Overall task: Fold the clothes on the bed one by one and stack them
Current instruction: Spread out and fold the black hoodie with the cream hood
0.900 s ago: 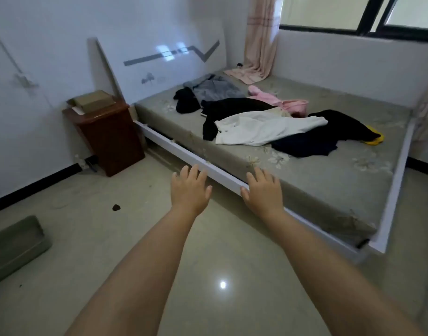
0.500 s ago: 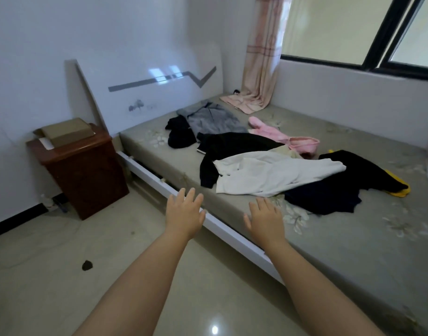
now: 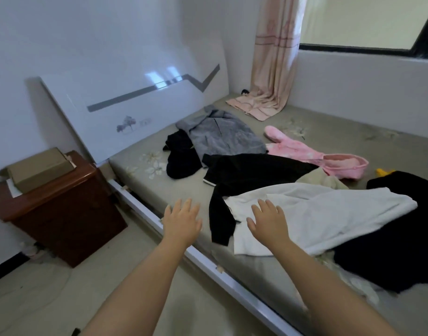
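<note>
Grey bed carries unfolded clothes; my left hand hovers at its edge, my right hand over the white garment, fingers of both spread, holding nothing.

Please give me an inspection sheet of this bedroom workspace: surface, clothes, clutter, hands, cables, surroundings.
Surface: bed with grey flowered mattress, white frame rail along the near edge.
Job's things: all unfolded, no stack: white garment nearest; black top partly under it; grey hoodie; small black garment; pink garment; dark garment at right with a yellow piece.
Clutter: curtain hem lying on the mattress.
Hands: left hand open over the bed edge; right hand open over the white garment; contact cannot be told.
Cables: nothing seen.
Surroundings: headboard; brown cabinet carrying a cardboard box; window.
</note>
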Tool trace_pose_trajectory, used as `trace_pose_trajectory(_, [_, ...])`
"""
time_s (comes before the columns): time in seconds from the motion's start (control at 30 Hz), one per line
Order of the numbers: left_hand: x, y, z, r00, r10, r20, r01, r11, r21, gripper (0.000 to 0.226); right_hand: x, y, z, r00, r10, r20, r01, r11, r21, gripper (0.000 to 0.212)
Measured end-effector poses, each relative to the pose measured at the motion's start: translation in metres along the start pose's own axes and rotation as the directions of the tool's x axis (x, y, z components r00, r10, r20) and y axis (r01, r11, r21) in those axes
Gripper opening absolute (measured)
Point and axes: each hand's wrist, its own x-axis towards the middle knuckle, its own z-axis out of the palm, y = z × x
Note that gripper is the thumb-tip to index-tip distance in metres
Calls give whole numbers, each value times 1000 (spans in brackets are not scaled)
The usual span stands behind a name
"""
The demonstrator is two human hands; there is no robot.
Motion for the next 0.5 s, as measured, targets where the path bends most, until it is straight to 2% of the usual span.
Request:
trace_pose_trajectory(0.07, [41, -17, -5, 1000, -21, 9, 21, 1000, -9, 49, 46, -2, 8, 1000, -18, 17, 18, 1000, 13, 27])
trace_pose_trajectory(0.33, [194, -102, 9, 995, -97, -38, 96, 995, -16, 51, 205, -34, 58, 996, -5, 88, 3, 1000, 27, 38])
trace_pose_trajectory(0.43, [250, -137, 25, 999, -47, -14, 47, 999, -11, 51, 254, -52, 90, 995, 51, 82, -52, 998, 18, 41])
trace_pose_trajectory(0.5, [288, -162, 32, 1000, 25, 1, -25, 999, -23, 50, 283, -65, 109, 986, 135, 96, -140, 989, 46, 42])
